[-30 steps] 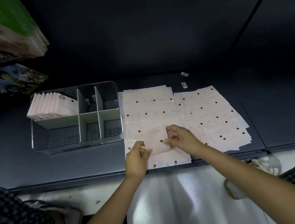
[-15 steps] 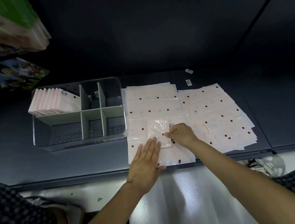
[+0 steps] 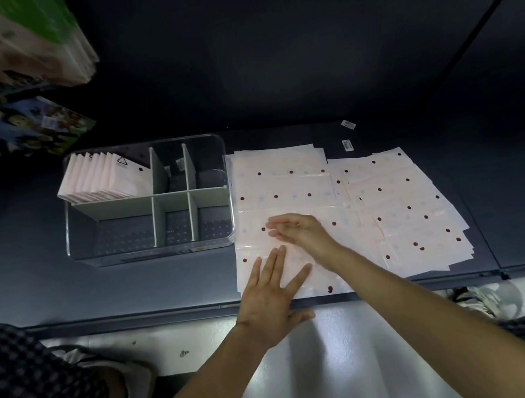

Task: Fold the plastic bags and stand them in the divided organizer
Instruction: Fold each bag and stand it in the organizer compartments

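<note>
Right of the clear divided organizer [image 3: 147,199], on the dark desk [image 3: 34,286], lie your spread plastic bags [image 3: 281,176], pale pink with dark dots. Your left hand [image 3: 274,291] presses flat on the nearest bag, grip released, fingers straight. Your right hand [image 3: 301,230] rests just beyond it on the same stack, fingers also extended. Folded bags [image 3: 103,180] stand upright in the organizer's far-left compartment.

right hand [image 3: 301,232] opened up, no longer pinching folded bag [image 3: 289,255], now flat, fingers [image 3: 277,226] pointing left over it. left hand [image 3: 272,293] went from gripping edge to palm-down, pressing near side.
</note>
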`<state>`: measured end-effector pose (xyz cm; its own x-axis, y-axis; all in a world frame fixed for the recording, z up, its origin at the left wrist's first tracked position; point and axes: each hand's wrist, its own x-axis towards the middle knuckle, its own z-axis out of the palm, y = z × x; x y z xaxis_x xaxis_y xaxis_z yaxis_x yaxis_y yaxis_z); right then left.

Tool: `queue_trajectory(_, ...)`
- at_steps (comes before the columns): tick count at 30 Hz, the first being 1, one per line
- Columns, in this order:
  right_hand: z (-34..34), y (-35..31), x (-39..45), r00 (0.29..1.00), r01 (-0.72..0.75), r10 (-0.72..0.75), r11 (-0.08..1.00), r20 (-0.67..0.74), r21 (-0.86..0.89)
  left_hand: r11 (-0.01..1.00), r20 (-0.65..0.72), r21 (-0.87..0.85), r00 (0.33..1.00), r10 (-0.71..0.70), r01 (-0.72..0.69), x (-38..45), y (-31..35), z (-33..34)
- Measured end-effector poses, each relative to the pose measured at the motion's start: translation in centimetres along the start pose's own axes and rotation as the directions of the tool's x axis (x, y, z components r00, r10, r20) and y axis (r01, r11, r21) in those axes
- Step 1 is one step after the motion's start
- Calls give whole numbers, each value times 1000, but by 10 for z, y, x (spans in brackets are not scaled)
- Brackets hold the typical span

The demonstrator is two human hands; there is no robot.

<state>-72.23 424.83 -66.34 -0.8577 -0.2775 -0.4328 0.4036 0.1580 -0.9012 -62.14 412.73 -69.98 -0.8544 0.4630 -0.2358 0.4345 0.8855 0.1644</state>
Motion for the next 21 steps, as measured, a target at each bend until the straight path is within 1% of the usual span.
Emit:
queue_trajectory(1, -3, -1, 4, 1000, -2, 3, 998, -23, 61, 1000, -1, -11, 1000, -2, 2, 0, 0, 0)
queue_trajectory(3, -9, -5, 12, 999, -3, 9, 993, -49, 120, 999, 4, -35, 1000, -3, 3, 0, -1, 0)
queue_trajectory(5, -12, -8, 19, 996, 2, 11, 989, -85, 147, 999, 13, -55, 1000, 2, -1, 1, -3, -1)
queue_trajectory(6, -13, -9, 21, 992, 16, -1, 992, -122, 126, 998, 16, -63, 1000, 7, -5, 1, -5, -2)
queue_trajectory(7, -15, -10, 21, 983, 50, -41, 998, -179, 47, 997, 16, -72, 1000, 12, -11, 1, -6, -2)
queue_trajectory(8, -17, -11, 20, 965, 97, -118, 990, -233, -98, 996, 11, -84, 1000, 16, -15, 1, -8, -2)
queue_trajectory(9, -22, -10, 16, 942, 153, -227, 945, -246, -288, 995, -1, -103, 1000, 14, -14, 1, -10, -3)
queue_trajectory(10, -26, -7, 10, 921, 206, -334, 853, -198, -479, 991, -20, -132, 1000, 4, -7, 1, -11, -3)
queue_trajectory(11, -31, -1, 1, 908, 255, -405, 733, -104, -630, 986, -45, -168, 999, -11, 4, 2, -13, -4)
queue_trajectory(12, -36, 6, -9, 905, 293, -426, 618, 3, -730, 979, -72, -204, 997, -29, 13, 2, -15, -5)
queue_trajectory(13, -40, 15, -20, 904, 324, -415, 518, 99, -791, 972, -98, -235, 994, -43, 19, 3, -17, -7)
queue_trajectory(15, -45, 27, -38, 882, 388, -409, 350, 234, -853, 959, -132, -284, 990, -57, 17, 6, -21, -11)
queue_trajectory(17, -46, 32, -48, 813, 444, -492, 178, 312, -878, 944, -139, -330, 988, -64, 15, 8, -23, -15)
queue_trajectory(18, -45, 32, -50, 780, 453, -523, 91, 345, -887, 935, -135, -353, 988, -70, 19, 9, -23, -17)
queue_trajectory(20, -39, 30, -50, 735, 438, -539, -88, 413, -895, 915, -122, -401, 988, -92, 35, 11, -24, -21)
queue_trajectory(21, -38, 29, -49, 724, 429, -531, -154, 441, -890, 904, -113, -424, 988, -104, 47, 12, -24, -24)
